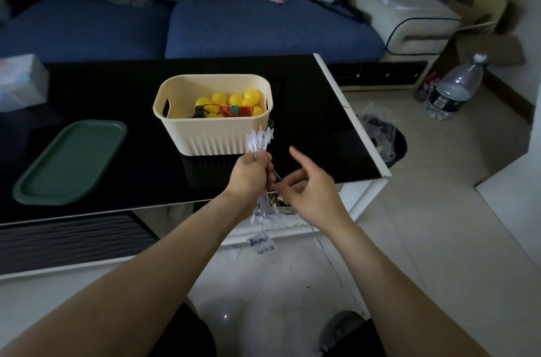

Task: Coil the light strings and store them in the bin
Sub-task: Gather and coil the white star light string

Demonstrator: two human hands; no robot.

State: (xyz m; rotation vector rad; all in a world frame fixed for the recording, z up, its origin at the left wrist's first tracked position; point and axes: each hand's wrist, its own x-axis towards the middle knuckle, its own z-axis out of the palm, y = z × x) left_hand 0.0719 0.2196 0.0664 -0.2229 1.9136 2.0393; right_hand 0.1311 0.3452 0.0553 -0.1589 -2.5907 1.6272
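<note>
A blue sofa (pixel 263 26) ran along the far side of the room, and in front of it stood a low table with a glossy black tabletop (pixel 307 111) edged in white. Over the near edge of that tabletop the left hand (pixel 248 173) was closed in a fist around a bundle of white star-shaped string lights (pixel 260 138). Stars fanned out above the knuckles, and more of the string hung below the fist toward the tiled floor (pixel 424 225), ending in a small pale tag or box I could not make out. The right hand (pixel 310 190) sat just beside it, palm turned inward and fingers (pixel 295 156) loosely spread, the thumb and a fingertip pinching a thin wire that ran across from the left fist. Both forearms reached forward from low in the view.

Just beyond the hands a cream ribbed plastic bin (pixel 213 137) stood on the tabletop, holding yellow ball lights (pixel 234 99), a red wire coil with a green piece, and a small dark box. A green tray (pixel 70 163) lay well to its left. A large water bottle (pixel 456 87) stood on the floor at right.
</note>
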